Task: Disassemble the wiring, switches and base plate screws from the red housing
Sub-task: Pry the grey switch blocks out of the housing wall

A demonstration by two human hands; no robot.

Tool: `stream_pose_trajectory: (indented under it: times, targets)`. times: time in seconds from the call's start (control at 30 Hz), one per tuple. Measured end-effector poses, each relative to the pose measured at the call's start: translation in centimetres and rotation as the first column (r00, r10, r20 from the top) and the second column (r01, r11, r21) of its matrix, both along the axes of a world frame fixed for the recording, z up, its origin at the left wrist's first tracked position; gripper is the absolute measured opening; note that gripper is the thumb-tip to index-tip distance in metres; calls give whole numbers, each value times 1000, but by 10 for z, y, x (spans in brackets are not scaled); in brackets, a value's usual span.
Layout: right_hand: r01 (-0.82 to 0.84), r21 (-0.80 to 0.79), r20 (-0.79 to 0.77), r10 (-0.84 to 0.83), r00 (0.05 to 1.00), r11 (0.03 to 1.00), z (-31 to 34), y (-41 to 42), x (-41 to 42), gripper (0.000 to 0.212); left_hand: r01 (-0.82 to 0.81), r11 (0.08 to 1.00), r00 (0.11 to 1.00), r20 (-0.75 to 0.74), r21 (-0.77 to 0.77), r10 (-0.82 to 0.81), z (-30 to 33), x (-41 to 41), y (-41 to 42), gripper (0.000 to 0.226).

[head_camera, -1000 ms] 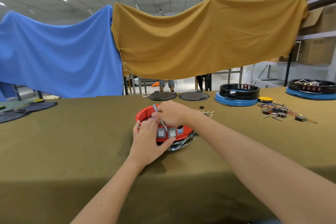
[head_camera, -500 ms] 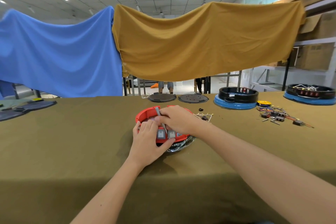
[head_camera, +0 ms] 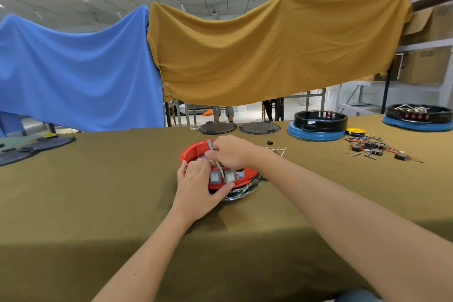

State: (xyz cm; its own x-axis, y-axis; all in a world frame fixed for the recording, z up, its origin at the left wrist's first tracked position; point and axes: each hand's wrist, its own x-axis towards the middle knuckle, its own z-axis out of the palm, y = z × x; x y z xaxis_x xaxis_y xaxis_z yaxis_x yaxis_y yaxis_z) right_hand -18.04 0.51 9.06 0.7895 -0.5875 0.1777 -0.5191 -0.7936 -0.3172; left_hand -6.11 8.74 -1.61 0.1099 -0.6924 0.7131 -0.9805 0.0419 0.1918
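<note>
The round red housing lies in the middle of the olive-covered table, on a shiny metal base plate. Two grey rocker switches sit in its near wall. My left hand grips the housing's near left side, thumb under the rim. My right hand reaches over the housing and holds a thin grey tool like a pen. The tool's tip points down between the two switches. The inside of the housing is mostly hidden by my hands.
Loose switches and coloured wires lie at the right. Two blue-and-black housings stand at the back right, two dark round plates behind the red housing. A small wire piece lies near my right wrist. Dark parts lie at far left.
My right hand has shifted slightly toward me and the tool tip now points between the two switches. My left hand keeps the same hold on the housing.
</note>
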Motion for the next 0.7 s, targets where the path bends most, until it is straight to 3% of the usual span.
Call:
stream_pose_trajectory:
  times: [0.17, 0.23, 0.4, 0.5, 0.6, 0.7]
  targets:
    - [12, -78, -104, -21, 994, 997, 2, 3, 4, 48, 14, 1000, 999, 30, 20, -15, 1, -2, 2, 71]
    - [3, -77, -80, -9, 997, 997, 1, 4, 3, 48, 10, 1000, 1000, 29, 23, -11, 1, 0, 1, 72]
    - [-58, 119, 204, 33, 978, 991, -4, 3, -18, 39, 19, 1000, 1000, 10, 9, -19, -1, 1, -1, 65]
    - [-125, 222, 473, 5, 881, 967, -11, 3, -30, 32, 21, 1000, 1000, 5, 0, -21, -1, 1, 0, 61]
    - [-133, 220, 640, -40, 768, 966, -21, 7, -40, 29, 29, 999, 1000, 2, -15, -29, -1, 0, 1, 60]
    - [24, 100, 634, -82, 769, 995, -38, 12, -48, 25, 26, 999, 1000, 10, -19, -26, -1, 0, 1, 58]
